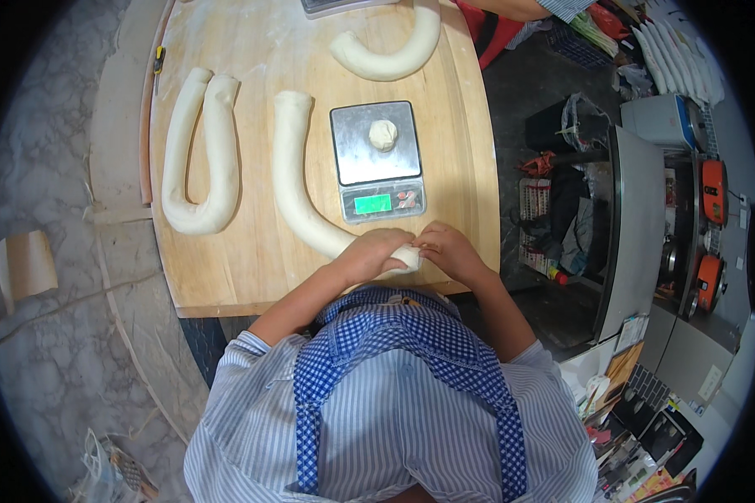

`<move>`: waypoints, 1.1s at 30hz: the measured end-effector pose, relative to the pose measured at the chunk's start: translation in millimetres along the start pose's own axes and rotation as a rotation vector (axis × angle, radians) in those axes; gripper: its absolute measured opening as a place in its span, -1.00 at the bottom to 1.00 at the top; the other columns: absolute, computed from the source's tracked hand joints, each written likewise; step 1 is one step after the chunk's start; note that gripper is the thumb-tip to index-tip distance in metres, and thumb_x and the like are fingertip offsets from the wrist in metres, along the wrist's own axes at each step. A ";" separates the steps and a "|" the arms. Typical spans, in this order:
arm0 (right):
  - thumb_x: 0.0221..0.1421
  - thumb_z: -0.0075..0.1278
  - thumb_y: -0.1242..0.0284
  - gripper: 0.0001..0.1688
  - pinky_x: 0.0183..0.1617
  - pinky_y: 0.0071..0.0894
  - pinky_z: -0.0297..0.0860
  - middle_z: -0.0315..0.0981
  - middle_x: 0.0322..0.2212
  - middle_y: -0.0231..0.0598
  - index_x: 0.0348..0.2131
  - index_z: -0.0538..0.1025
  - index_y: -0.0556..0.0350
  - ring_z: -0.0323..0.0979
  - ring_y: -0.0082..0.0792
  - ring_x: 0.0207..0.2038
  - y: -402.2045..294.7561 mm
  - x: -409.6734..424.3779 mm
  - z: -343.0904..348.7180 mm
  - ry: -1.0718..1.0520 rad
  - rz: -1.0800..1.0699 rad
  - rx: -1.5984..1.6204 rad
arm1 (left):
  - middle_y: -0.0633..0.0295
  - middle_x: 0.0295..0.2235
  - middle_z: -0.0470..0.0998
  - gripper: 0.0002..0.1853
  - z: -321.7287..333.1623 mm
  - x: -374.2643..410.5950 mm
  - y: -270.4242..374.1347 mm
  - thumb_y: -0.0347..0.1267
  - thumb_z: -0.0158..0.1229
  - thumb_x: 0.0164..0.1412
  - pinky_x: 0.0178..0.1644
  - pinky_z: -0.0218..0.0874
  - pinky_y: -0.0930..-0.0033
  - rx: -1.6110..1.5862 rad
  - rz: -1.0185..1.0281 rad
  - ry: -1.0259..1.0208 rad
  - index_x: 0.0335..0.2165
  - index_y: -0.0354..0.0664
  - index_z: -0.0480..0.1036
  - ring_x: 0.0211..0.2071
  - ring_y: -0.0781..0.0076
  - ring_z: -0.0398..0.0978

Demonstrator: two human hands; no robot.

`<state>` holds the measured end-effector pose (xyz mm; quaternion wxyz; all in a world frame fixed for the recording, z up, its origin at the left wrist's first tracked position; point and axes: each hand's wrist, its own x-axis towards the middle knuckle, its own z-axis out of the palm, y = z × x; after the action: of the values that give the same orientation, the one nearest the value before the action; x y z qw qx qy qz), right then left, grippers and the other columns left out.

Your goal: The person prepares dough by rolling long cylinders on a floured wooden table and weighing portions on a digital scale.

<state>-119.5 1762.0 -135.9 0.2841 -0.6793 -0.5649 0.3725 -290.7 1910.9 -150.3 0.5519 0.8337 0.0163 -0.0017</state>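
Observation:
A long curved rope of dough (296, 176) runs down the wooden table towards me. Its near end lies under my left hand (380, 248), whose fingers and thumb close around it. The fingertips of my right hand (450, 248) are at the tip of that same end, touching it; whether they pinch dough is hard to see. Just beyond my hands stands a digital kitchen scale (377, 163) with a lit green display, and a small round piece of dough (383, 136) rests on its metal plate.
A U-shaped dough rope (220, 170) lies at the left, near a screwdriver (158, 61). Another curved dough rope (387, 63) lies beyond the scale, by a second device (346, 7). A co-worker's arm (516, 7) reaches in at the top right. Metal shelving (632, 232) stands at the right.

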 end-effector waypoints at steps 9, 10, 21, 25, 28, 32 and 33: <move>0.01 0.05 0.48 -0.83 -0.23 -0.16 0.37 0.49 -0.43 -0.05 -0.37 0.56 0.20 0.47 -0.05 -0.32 -5.8 141.3 -28.4 0.586 0.082 0.094 | 0.01 -0.02 0.39 -0.32 -103.6 65.3 -15.1 -0.44 0.36 -0.10 0.10 0.19 0.16 0.280 -0.136 0.628 0.04 -0.25 0.31 0.01 0.02 0.34; -0.01 0.07 0.47 -0.83 -0.24 -0.16 0.37 0.49 -0.43 -0.04 -0.38 0.56 0.19 0.47 -0.06 -0.32 -2.3 154.7 -28.5 0.600 0.107 0.120 | 0.00 -0.02 0.38 -0.29 -109.8 72.0 -21.5 -0.44 0.37 -0.11 0.11 0.19 0.16 0.271 -0.142 0.614 0.06 -0.24 0.29 0.01 0.01 0.34; 0.02 0.10 0.51 -0.81 -0.37 -0.44 0.35 0.51 -0.51 -0.27 -0.31 0.57 0.25 0.45 -0.45 -0.43 -18.1 130.2 -50.8 0.304 0.213 0.876 | 0.14 -0.27 0.43 -0.56 -105.9 91.7 -51.5 -0.46 0.39 -0.15 -0.20 0.29 0.28 0.375 -0.113 0.601 -0.19 -0.18 0.53 -0.27 0.18 0.41; 0.01 0.10 0.60 -0.76 -0.35 -0.55 0.36 0.51 -0.45 -0.29 -0.24 0.52 0.28 0.43 -0.53 -0.43 -5.3 52.6 -43.5 0.273 0.364 0.777 | 0.03 0.01 0.35 -0.09 -113.6 69.7 -39.4 -0.38 0.45 -0.21 0.08 0.22 0.26 0.125 -0.121 0.600 0.16 -0.20 0.22 -0.04 0.15 0.38; -0.02 0.12 0.56 -0.79 -0.33 -0.50 0.38 0.53 -0.45 -0.21 -0.30 0.53 0.28 0.46 -0.48 -0.42 23.5 -14.9 -10.0 0.192 0.577 0.611 | 0.00 0.00 0.36 -0.25 -114.3 32.2 -25.2 -0.41 0.35 -0.05 0.09 0.21 0.24 0.079 -0.257 0.662 0.12 -0.28 0.22 0.00 0.14 0.39; -0.05 0.14 0.48 -0.74 -0.30 -0.40 0.40 0.53 -0.43 -0.14 -0.31 0.51 0.25 0.51 -0.38 -0.38 33.0 -38.3 46.9 0.140 0.623 0.424 | 0.01 -0.21 0.50 -0.67 -94.9 -11.5 -17.1 -0.51 0.19 0.06 0.00 0.28 0.22 0.069 -0.409 0.673 -0.15 -0.35 0.44 -0.15 0.09 0.48; -0.05 0.15 0.46 -0.71 -0.27 -0.37 0.40 0.53 -0.41 -0.13 -0.28 0.50 0.24 0.51 -0.34 -0.36 28.7 -36.7 52.8 0.196 0.583 0.386 | 0.01 -0.24 0.51 -0.72 -89.9 -19.2 -18.1 -0.53 0.18 0.05 -0.03 0.29 0.20 0.179 -0.369 0.672 -0.19 -0.36 0.45 -0.17 0.06 0.48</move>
<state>-150.3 1718.4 -181.9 0.3420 -0.7781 -0.2367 0.4708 -311.8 2000.2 -131.4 0.4314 0.8157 0.3456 0.1707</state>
